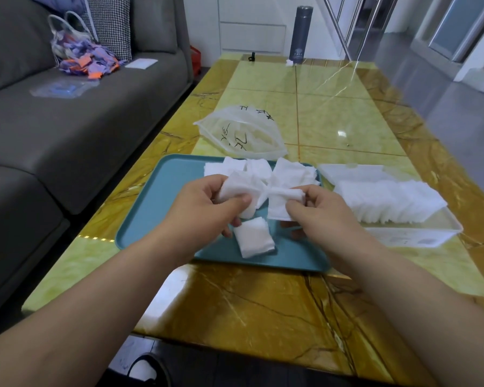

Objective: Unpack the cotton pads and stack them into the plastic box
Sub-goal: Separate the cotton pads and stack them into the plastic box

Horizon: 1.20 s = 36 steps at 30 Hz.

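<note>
Head view: above the teal plastic tray (157, 208), the left hand (204, 208) and right hand (319, 216) each pinch white square cotton pads (277, 202). Right of the tray, nearer the right hand, lies the clear plastic box (419, 236), half filled, on the glossy yellow marble tabletop (263, 303).

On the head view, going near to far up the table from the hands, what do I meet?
Small folded white cotton pad on the teal plastic tray → loose white cotton pads at its far edge → translucent plastic bag with black writing → dark grey cylindrical flask.
</note>
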Each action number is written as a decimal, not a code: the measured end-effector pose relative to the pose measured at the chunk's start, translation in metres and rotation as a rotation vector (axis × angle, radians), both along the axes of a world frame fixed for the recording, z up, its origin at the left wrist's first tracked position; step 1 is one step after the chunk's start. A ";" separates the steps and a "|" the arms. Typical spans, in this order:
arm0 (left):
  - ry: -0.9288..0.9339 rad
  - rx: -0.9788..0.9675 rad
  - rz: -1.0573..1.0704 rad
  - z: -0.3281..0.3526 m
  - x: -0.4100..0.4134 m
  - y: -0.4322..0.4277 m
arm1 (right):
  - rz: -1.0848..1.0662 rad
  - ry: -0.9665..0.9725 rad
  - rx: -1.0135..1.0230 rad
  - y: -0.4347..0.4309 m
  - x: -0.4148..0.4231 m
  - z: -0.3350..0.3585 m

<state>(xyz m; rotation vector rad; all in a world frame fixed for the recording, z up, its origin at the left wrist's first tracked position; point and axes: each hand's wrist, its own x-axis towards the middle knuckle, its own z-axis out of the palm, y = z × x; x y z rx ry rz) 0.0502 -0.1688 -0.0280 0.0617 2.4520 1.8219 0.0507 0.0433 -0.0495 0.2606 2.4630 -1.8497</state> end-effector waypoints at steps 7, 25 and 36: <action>-0.115 0.227 -0.227 0.006 0.007 0.009 | 0.157 0.005 -0.204 0.001 0.004 0.017; 0.113 -0.132 -0.002 -0.010 -0.001 0.035 | 0.337 -0.007 -0.220 0.021 0.020 0.022; 0.060 -0.362 -0.174 -0.027 -0.010 0.049 | 0.084 0.122 0.341 0.029 0.018 -0.003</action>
